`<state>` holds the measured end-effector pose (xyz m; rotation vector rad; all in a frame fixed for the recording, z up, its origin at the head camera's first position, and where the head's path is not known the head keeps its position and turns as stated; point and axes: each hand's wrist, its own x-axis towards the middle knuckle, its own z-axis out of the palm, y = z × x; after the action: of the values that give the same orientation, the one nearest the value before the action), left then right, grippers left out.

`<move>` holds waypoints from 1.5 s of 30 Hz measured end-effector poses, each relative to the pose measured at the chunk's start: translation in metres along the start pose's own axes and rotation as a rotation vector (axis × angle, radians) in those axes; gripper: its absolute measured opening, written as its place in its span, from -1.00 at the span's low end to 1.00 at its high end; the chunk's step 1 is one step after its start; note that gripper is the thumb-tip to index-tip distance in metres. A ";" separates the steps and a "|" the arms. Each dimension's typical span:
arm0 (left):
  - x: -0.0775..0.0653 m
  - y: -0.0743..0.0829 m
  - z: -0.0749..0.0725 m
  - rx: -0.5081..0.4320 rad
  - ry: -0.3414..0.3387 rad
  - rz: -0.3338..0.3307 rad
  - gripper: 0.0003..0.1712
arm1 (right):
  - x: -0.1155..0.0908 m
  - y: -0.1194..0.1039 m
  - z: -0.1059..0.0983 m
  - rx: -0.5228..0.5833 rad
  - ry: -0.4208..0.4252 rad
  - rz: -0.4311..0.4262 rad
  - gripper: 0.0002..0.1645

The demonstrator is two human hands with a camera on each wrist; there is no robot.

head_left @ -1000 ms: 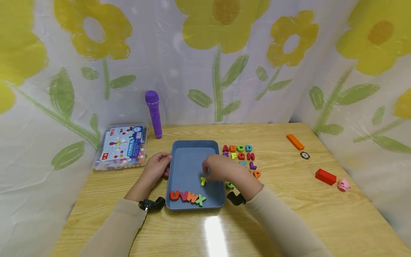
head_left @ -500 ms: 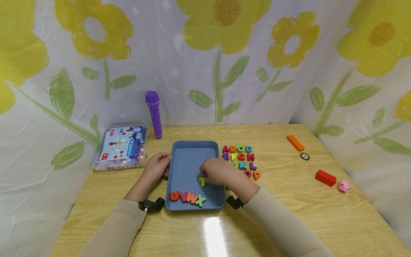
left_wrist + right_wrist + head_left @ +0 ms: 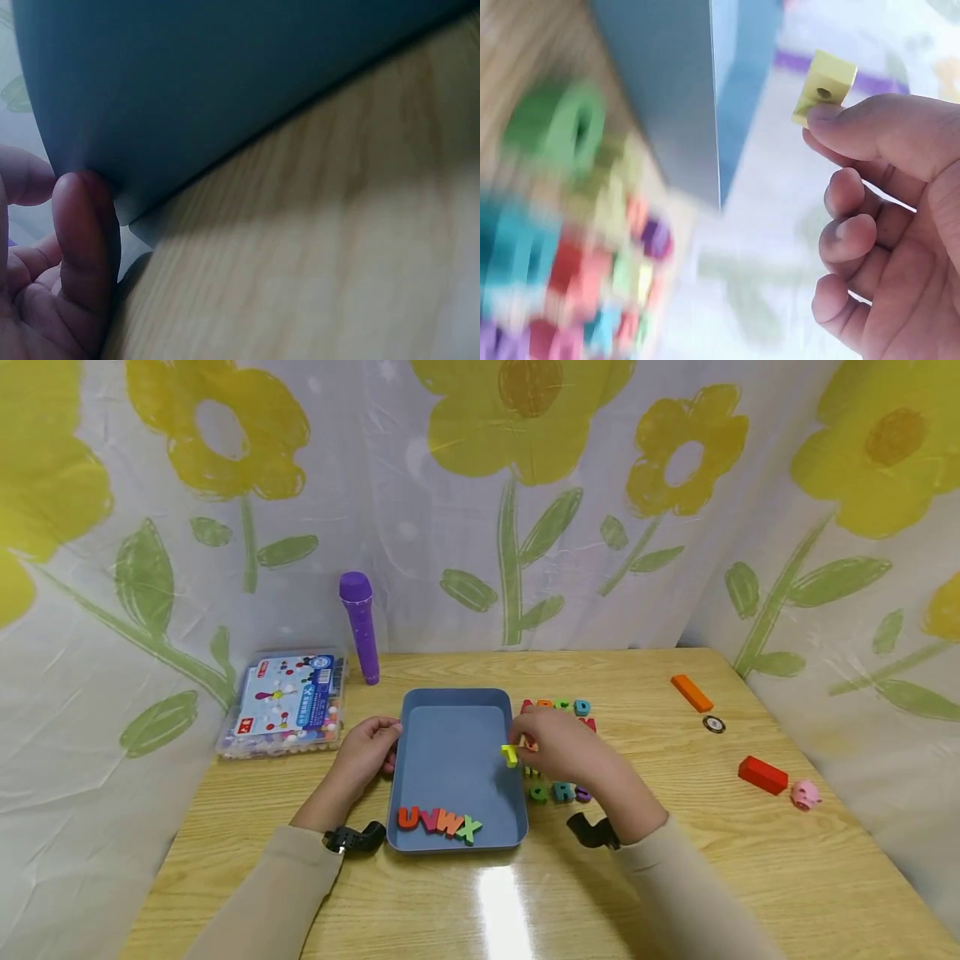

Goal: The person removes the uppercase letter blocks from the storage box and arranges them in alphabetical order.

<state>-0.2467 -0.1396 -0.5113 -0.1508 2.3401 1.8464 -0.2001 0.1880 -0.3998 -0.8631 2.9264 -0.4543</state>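
My right hand (image 3: 558, 743) pinches a yellow letter T (image 3: 511, 755) between thumb and forefinger, raised at the right rim of the blue tray (image 3: 457, 752). In the right wrist view, the T (image 3: 823, 86) shows a small hole, and the other fingers (image 3: 847, 240) are curled below it. My left hand (image 3: 365, 750) grips the tray's left wall, its fingertips right at the edge in the left wrist view. Inside the tray, along its near side, lie a red U (image 3: 408, 817), a pink V (image 3: 430, 820), an orange W (image 3: 449, 822) and a green X (image 3: 468, 829).
Rows of colored letters (image 3: 562, 792) lie right of the tray, partly hidden by my right hand. A clear box of beads (image 3: 283, 702) and a purple microphone (image 3: 361, 627) stand back left. Farther right are an orange block (image 3: 692, 692), a round chip (image 3: 714, 724), a red block (image 3: 762, 775) and a pink pig (image 3: 806, 794).
My right hand has picked the yellow T up from the tray floor and carried it right to the tray's right rim. The left hand has stayed in place.
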 end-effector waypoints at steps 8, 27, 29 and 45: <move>-0.003 0.003 -0.002 0.011 0.007 -0.004 -0.52 | -0.065 0.061 -0.013 0.108 0.096 0.186 -0.89; -0.004 0.004 -0.001 0.005 -0.014 0.000 -0.49 | -0.107 0.106 0.030 0.244 0.048 0.334 -0.88; -0.003 0.004 0.000 0.004 -0.013 -0.001 -0.49 | -0.109 0.108 0.032 0.271 0.046 0.340 -0.91; -0.002 0.004 0.001 -0.001 0.002 0.010 -0.50 | -0.116 0.111 0.024 0.357 0.048 0.378 -0.86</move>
<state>-0.2456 -0.1373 -0.5073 -0.1417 2.3454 1.8522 -0.1568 0.3327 -0.4586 -0.2529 2.8178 -0.9285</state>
